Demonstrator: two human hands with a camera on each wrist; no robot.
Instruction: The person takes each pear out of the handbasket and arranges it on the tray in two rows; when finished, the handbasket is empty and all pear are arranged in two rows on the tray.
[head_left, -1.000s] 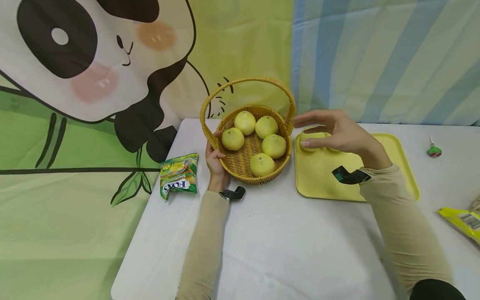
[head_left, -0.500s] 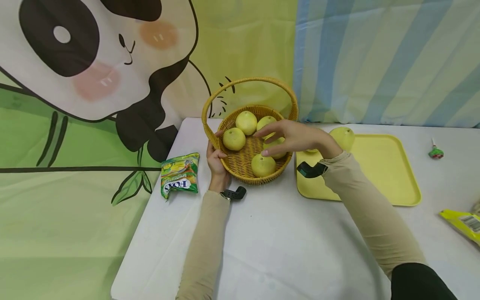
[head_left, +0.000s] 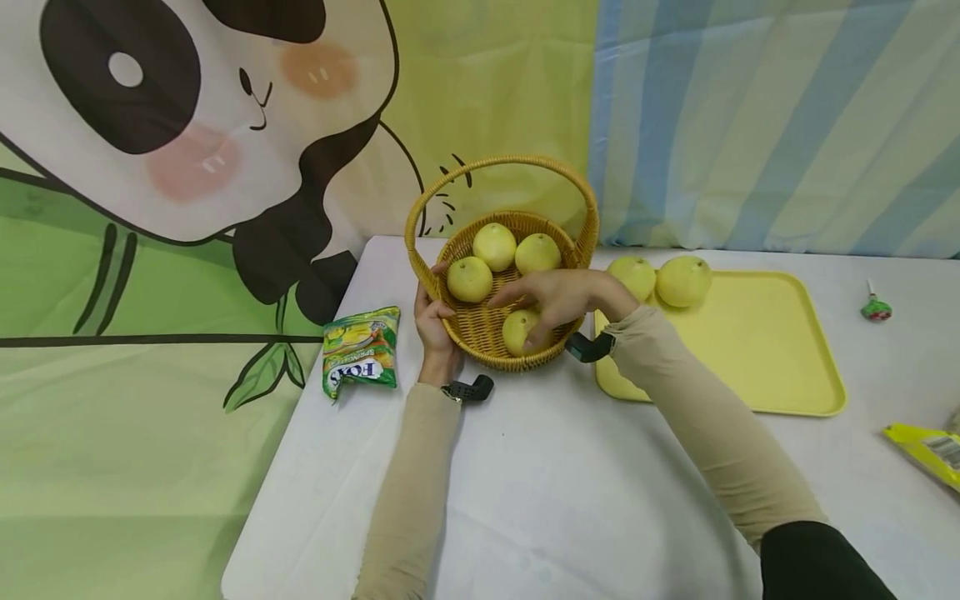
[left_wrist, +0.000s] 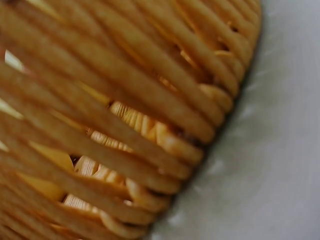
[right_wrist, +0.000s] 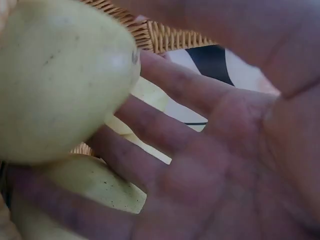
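Two in play: left hand [head_left: 432, 323] grips the basket [head_left: 487, 356] at its left side, right hand [head_left: 564, 296] is inside over the front fruit [head_left: 516, 331], fingers spread, no firm grip visible, and two more fruits [head_left: 683, 281] sit at the yellow tray's [head_left: 765, 350] back-left corner. Probably a pick from the basket, so next move calls for closing thumb and fingers round one fruit. Left wrist view: just weave and tabletop [left_wrist: 280, 150]; right wrist view: palm side, hidden from head.

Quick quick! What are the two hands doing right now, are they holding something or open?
Left hand: closed, holding the wicker basket.
Right hand: over a yellow fruit inside it; can't tell if it's gripping.
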